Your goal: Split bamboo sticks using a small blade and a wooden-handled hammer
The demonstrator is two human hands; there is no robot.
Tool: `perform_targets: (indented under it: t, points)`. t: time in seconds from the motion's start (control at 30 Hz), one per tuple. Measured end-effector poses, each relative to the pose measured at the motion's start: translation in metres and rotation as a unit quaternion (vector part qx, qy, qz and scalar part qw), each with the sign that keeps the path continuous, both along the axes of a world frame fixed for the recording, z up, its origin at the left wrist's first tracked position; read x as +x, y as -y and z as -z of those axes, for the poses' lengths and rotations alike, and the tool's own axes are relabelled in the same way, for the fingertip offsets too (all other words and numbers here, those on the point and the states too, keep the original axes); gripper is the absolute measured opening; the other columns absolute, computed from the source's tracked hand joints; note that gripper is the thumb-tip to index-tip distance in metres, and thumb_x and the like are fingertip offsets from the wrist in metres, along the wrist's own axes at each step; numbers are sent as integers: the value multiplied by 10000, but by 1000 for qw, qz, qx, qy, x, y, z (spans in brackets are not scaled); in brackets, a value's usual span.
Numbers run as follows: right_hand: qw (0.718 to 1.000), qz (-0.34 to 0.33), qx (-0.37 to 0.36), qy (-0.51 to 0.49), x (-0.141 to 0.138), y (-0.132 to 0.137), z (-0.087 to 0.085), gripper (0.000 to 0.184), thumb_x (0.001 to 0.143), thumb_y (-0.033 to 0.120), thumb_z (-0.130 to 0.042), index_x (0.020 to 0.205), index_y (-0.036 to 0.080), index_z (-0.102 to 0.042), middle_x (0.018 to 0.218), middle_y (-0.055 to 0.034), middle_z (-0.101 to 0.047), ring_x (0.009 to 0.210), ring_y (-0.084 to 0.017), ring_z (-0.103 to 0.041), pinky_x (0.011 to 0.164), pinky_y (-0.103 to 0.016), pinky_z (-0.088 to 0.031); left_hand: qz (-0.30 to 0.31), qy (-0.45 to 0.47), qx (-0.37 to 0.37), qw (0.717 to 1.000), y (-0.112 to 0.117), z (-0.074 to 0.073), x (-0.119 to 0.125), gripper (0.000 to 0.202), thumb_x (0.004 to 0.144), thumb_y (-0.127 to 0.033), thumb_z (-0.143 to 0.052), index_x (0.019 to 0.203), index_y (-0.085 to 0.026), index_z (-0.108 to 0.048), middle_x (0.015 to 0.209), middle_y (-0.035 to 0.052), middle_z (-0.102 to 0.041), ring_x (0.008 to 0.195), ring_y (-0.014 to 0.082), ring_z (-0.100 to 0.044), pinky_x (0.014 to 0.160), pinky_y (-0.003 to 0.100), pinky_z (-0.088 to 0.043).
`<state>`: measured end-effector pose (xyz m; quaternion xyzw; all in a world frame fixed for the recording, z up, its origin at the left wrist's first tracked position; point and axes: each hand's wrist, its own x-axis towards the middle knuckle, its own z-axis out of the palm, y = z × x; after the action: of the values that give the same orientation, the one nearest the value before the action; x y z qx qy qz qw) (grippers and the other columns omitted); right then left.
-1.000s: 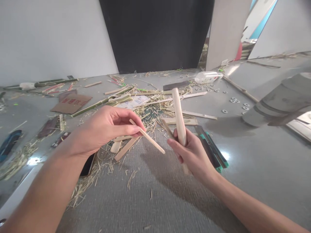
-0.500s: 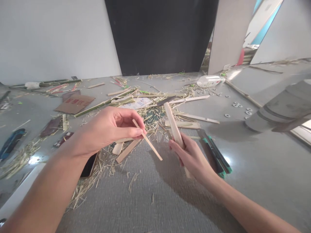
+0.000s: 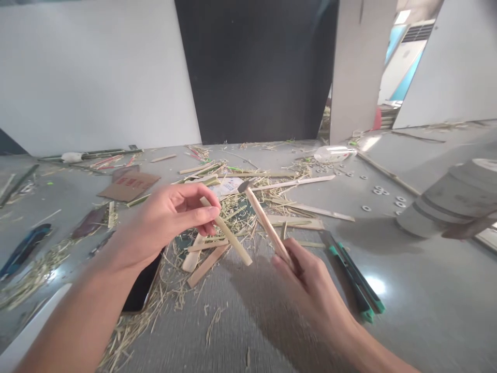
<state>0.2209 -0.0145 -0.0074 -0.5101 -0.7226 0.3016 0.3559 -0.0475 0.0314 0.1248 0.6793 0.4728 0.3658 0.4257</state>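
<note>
My left hand point(image 3: 176, 220) pinches a thin, pale bamboo strip point(image 3: 235, 243) between thumb and fingers. The strip slants down to the right, its lower end free above the grey work surface point(image 3: 217, 326). Wrapped round the wooden handle of a small hammer point(image 3: 267, 225) is my right hand point(image 3: 310, 282). The dark metal head points away from me, over a heap of bamboo shavings point(image 3: 236, 217). Strip and hammer are apart. Flat bamboo pieces point(image 3: 207, 266) lie beneath and beyond my left hand.
Two green-ended cutter knives point(image 3: 357, 280) lie right of my right hand. A phone point(image 3: 142, 285) is partly under my left forearm. Further out are a cardboard piece point(image 3: 130, 185), a clear bottle point(image 3: 334, 154), several small white rings point(image 3: 380, 190) and a large grey cylinder point(image 3: 446, 199).
The bamboo strip has turned, so its broader face shows. The hammer has shifted slightly left and its head has turned. The view has tilted up a little.
</note>
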Motion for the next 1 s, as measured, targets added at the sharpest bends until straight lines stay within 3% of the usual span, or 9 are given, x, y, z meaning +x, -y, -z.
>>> perform_targets:
  t: [0.2, 0.47, 0.7, 0.8, 0.93, 1.0]
  points:
    - [992, -10, 116, 39, 0, 5, -2, 201, 1050, 312, -521, 890, 202, -468, 734, 18, -427, 616, -106, -399, 561, -237, -321, -34, 20, 54, 998, 14, -8, 2, 160, 907, -328, -734, 1028, -236, -684, 718, -33, -691, 617, 119, -680, 589, 215, -593]
    - [982, -10, 182, 45, -2, 7, -2, 127, 1023, 240, -555, 927, 203, -482, 760, 26, -446, 622, -94, -420, 552, -213, -346, -48, -67, 113, 990, 41, -26, 19, 67, 896, -241, -705, 954, -243, -672, 737, -60, -736, 680, 129, -750, 636, 196, -609]
    - [979, 9, 197, 44, -1, 6, -1, 82, 1013, 234, -570, 968, 206, -507, 804, 16, -474, 640, -95, -445, 544, -194, -388, -89, -122, 167, 974, 43, -23, 20, 126, 895, -274, -731, 1001, -295, -664, 787, -86, -748, 700, 109, -739, 635, 170, -574]
    - [981, 16, 189, 44, 0, 5, 0, 94, 1014, 254, -583, 973, 209, -512, 811, 17, -473, 630, -93, -433, 537, -193, -401, -74, -101, 125, 984, 39, -22, 14, 202, 901, -301, -733, 1067, -302, -618, 794, -78, -755, 693, 113, -728, 607, 172, -560]
    - [979, 20, 199, 48, 2, 3, 0, 128, 1005, 289, -615, 976, 209, -520, 822, 15, -497, 645, -96, -454, 565, -200, -431, 0, -61, 20, 998, 31, -24, 2, 221, 932, -366, -697, 1086, -281, -562, 796, -46, -737, 739, 142, -726, 635, 209, -571]
    - [978, 21, 204, 49, 2, 2, -1, 147, 1000, 308, -631, 977, 207, -526, 829, 10, -505, 658, -100, -464, 572, -203, -439, 27, -61, 4, 998, 26, -23, -4, 182, 988, -389, -614, 1123, -283, -553, 772, -46, -703, 726, 135, -699, 652, 225, -557]
